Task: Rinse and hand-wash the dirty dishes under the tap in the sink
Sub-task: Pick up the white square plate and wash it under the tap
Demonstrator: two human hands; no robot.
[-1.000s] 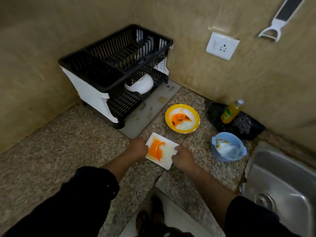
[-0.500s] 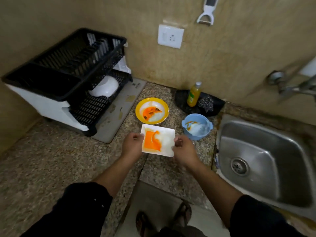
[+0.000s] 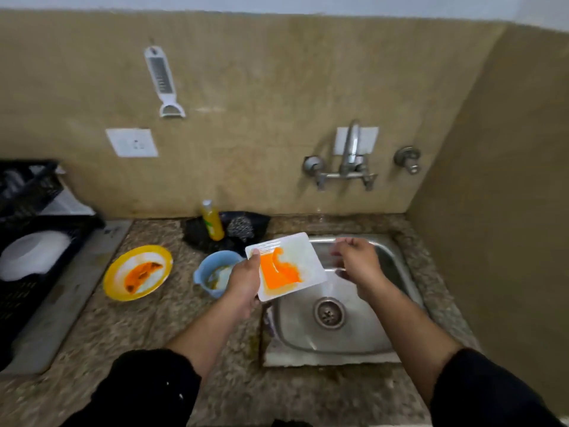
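White square plate (image 3: 288, 266), smeared orange, is tilted over the left edge of the steel sink (image 3: 363, 331). Left hand (image 3: 244, 280) grips its left edge. Right hand (image 3: 357, 260) hovers beside it, fingers loosely curled, empty, below the tap (image 3: 351, 149).

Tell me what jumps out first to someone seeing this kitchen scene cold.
The square white plate smeared bright orange, held in the left hand over the left edge of the steel sink. The right hand hovers empty over the basin. On the counter to the left sit a yellow-rimmed plate and a blue bowl, both dirty.
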